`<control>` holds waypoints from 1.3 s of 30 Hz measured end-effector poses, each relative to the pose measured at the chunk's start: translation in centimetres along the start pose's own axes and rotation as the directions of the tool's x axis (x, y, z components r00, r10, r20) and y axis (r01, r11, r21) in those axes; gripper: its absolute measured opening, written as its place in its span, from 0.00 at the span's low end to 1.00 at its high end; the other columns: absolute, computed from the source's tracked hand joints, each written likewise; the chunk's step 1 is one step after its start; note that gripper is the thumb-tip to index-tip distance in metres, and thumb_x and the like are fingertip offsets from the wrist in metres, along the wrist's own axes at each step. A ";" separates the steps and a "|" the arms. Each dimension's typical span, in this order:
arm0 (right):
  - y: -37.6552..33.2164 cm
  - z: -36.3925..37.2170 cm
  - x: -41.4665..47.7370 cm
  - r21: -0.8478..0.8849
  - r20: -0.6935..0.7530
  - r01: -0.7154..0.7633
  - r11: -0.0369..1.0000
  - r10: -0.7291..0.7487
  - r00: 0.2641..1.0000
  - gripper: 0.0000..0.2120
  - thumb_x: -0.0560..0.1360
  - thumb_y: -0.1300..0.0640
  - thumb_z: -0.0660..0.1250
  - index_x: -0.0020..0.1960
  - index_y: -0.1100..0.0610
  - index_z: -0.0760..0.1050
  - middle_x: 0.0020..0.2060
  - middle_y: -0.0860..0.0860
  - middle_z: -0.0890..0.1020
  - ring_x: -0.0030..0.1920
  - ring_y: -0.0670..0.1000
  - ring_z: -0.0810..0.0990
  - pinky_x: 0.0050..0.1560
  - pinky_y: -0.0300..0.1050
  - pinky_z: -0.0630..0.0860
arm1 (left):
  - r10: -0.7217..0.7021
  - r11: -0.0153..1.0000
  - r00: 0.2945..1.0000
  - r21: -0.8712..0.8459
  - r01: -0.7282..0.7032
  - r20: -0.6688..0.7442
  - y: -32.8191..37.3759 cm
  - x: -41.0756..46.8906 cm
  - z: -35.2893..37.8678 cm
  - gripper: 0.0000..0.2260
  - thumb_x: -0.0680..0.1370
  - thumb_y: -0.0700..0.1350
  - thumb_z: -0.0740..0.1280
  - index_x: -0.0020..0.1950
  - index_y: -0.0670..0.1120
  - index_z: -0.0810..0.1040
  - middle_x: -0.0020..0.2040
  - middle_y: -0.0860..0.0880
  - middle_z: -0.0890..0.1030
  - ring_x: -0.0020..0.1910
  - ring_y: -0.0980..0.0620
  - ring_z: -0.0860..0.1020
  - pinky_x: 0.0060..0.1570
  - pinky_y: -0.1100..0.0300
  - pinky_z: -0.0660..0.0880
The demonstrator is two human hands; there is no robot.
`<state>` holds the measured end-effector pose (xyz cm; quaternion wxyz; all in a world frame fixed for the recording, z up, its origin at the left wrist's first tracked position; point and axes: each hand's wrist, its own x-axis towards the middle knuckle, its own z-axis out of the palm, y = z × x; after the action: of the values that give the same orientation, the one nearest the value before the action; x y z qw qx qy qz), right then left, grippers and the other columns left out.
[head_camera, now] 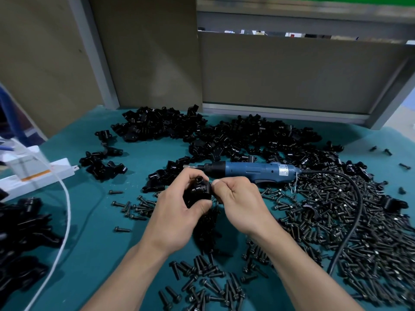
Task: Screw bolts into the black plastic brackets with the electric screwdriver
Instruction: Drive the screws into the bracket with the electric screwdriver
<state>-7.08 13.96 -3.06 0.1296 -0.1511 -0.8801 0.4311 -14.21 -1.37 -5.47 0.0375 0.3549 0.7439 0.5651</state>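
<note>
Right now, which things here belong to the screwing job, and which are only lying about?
For the job: bracket gripped by left hand; right hand pinching at its side; screwdriver; loose bolts; bracket pile.
Lying about: power strip; white cable; grey panels.

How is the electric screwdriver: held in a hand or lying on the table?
Lying. The electric screwdriver rests sideways on the table; left hand grips a bracket, right hand pinches at it.
</note>
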 end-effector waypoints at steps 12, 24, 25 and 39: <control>-0.3 1.0 0.0 0.103 -0.048 -0.162 0.981 0.168 0.985 0.22 0.85 0.51 0.61 0.38 0.63 0.74 0.26 0.44 0.70 0.31 0.46 0.67 0.32 0.38 0.62 | 0.058 0.990 0.998 0.127 -0.055 -0.025 -0.1 -0.2 0.1 0.21 0.76 0.39 0.75 0.56 0.63 0.74 0.49 0.63 0.81 0.47 0.59 0.81 0.44 0.68 0.76; 1.0 -4.2 -0.1 0.894 0.045 -0.377 0.243 0.788 0.614 0.09 0.84 0.57 0.66 0.57 0.63 0.75 0.52 0.65 0.82 0.50 0.63 0.86 0.44 0.56 0.86 | -0.206 0.979 0.959 -0.047 0.201 -0.192 -1.1 1.0 -0.4 0.12 0.80 0.45 0.72 0.52 0.65 0.76 0.46 0.66 0.82 0.37 0.59 0.84 0.40 0.57 0.80; 0.8 -4.6 0.5 0.903 0.072 -0.379 0.203 0.798 0.598 0.09 0.83 0.56 0.67 0.58 0.62 0.74 0.54 0.65 0.80 0.52 0.64 0.85 0.44 0.57 0.86 | -0.216 0.976 0.957 -0.045 0.212 -0.192 -1.1 1.2 -0.5 0.13 0.80 0.45 0.72 0.52 0.65 0.76 0.46 0.68 0.82 0.37 0.59 0.84 0.40 0.56 0.81; -1.1 -2.7 8.2 0.562 0.104 -0.710 0.425 0.815 0.570 0.17 0.85 0.48 0.57 0.61 0.63 0.70 0.51 0.58 0.78 0.52 0.58 0.80 0.51 0.47 0.77 | -0.247 0.969 0.952 -0.029 0.246 -0.181 -2.0 0.8 -1.2 0.11 0.78 0.46 0.75 0.50 0.63 0.77 0.40 0.58 0.84 0.35 0.56 0.83 0.31 0.62 0.77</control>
<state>-13.79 18.35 0.22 0.0369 -0.5296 -0.5350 0.6572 -16.32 -2.08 -6.50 0.0403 0.2059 0.7807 0.5886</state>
